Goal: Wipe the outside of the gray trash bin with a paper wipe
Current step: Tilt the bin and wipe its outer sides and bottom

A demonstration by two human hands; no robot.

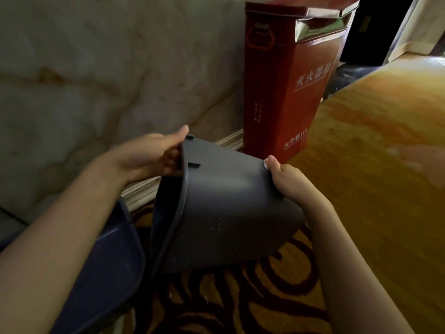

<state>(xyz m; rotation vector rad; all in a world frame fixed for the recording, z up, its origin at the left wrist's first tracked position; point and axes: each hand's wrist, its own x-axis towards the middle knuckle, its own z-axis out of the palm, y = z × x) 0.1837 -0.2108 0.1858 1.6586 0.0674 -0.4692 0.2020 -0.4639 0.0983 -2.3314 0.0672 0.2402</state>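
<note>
The gray trash bin (224,206) is held tipped on its side above the patterned carpet (240,304), its mouth turned toward nine o'clock. Its rim is gripped by the left hand (154,157), fingers curled inside, thumb outside. At two o'clock on the wall, a scrap of white paper wipe (266,164) is pressed down under the right hand (289,182), fingers wrapped out of sight. The bin is judged light, stiff and smooth, so best held by the rim

Red box (286,92) against marble wall (96,68); patterned carpet (240,297)
</note>
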